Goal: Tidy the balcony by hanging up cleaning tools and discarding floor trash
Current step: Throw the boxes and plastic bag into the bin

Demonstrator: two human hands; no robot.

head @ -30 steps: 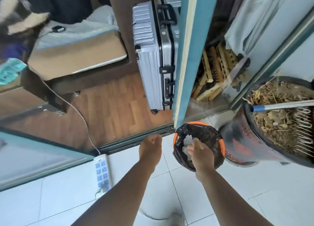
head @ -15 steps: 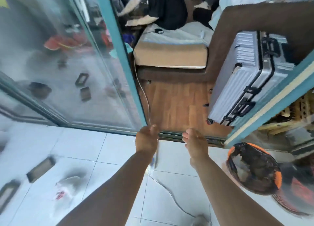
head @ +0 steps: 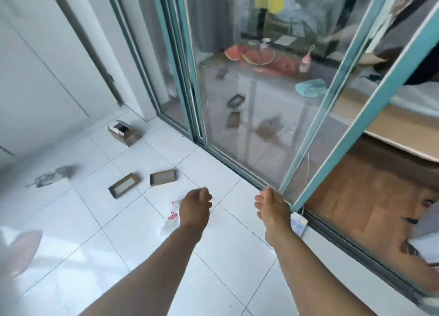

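Head view: fingers on the left hand [head: 196, 207] curl loosely, holding nothing; the right hand [head: 273, 210] hangs relaxed, fingers apart, empty, near the sliding door frame [head: 351, 116]. A crumpled wrapper [head: 173, 212] lies on the floor tiles [head: 237, 256] just beside the left hand; two flat cardboard trays [head: 164, 177] and an open carton [head: 124, 132] lie farther off. Risk: the thin wrapper may slip a hasty pinch.

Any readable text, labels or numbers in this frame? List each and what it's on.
None can be read.
Plastic wrapper on the floor tiles by the left hand: red print, too blurred to read.
Power strip under the right hand: blue marks only, no legible label.
Small cardboard boxes: no print visible.
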